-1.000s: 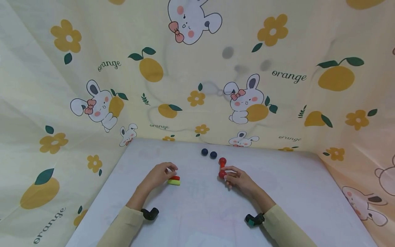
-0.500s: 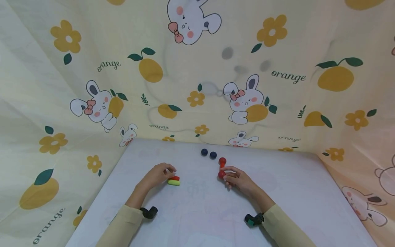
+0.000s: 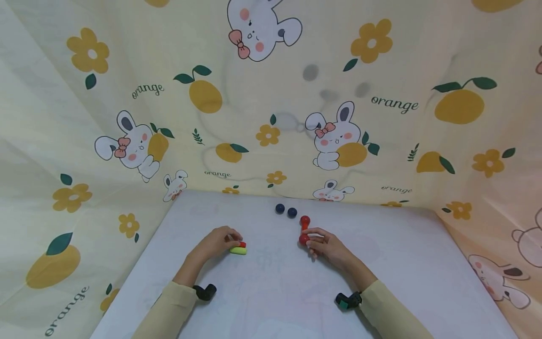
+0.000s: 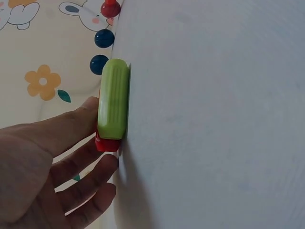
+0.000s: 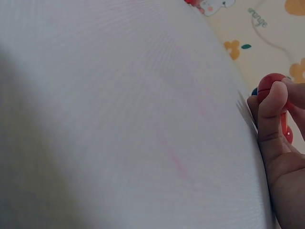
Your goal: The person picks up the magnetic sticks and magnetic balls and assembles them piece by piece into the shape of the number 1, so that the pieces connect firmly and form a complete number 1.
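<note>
A lime-green bar with rounded, ridged sides lies against a similar red bar on the table. My left hand pinches the red bar, its fingers covering much of it in the head view. In the left wrist view, the green bar partly hides the red one. To the right, my right hand grips the near ball of a red dumbbell-shaped toy between thumb and fingers. The toy's far ball points away from me, and the right wrist view shows the held ball at the fingertips.
Two dark blue balls sit side by side near the table's back edge, just left of the red toy. A cloth printed with rabbits and oranges hangs behind and beside the white table.
My left fingers have come slightly lower and farther over the red bar, covering more of it. The right hand and the red dumbbell-shaped toy stay in place.
</note>
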`<state>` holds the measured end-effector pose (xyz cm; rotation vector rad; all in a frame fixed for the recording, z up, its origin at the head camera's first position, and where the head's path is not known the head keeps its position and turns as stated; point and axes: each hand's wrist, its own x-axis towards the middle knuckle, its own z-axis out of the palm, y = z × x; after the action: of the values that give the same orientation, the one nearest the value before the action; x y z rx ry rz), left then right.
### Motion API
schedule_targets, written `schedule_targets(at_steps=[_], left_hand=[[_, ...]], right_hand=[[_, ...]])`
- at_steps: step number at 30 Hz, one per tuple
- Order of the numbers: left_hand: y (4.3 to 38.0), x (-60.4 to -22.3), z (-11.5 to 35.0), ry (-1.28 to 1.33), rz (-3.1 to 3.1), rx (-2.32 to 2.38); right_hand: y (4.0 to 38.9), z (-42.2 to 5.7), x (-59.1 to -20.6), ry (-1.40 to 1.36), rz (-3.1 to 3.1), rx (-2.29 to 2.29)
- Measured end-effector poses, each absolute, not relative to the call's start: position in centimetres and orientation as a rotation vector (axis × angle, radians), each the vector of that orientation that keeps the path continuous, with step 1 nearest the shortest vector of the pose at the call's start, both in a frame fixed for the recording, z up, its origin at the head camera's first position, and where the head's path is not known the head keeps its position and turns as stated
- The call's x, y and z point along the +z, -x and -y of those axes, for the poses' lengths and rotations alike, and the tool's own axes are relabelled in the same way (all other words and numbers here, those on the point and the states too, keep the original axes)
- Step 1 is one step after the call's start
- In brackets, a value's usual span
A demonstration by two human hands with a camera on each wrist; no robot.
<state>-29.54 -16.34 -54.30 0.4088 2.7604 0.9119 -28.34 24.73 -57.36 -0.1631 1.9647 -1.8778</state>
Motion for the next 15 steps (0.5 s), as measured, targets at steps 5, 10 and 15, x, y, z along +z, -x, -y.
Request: schedule_targets(at_steps=[5, 10, 15], left_hand=[[29.42, -54.32, 16.32, -0.408, -2.781, 0.896], [29.28, -54.23, 16.17, -0.410, -2.787, 0.880], [29.16, -54.11, 16.05, -0.413, -2.799, 0.868]], right_hand=[[28.33, -24.82, -57.25, 0.168, -1.968, -1.870], [28.22, -24.85, -57.12, 0.195, -1.969, -1.864], [28.08, -24.83, -56.99, 0.202, -1.981, -1.856]])
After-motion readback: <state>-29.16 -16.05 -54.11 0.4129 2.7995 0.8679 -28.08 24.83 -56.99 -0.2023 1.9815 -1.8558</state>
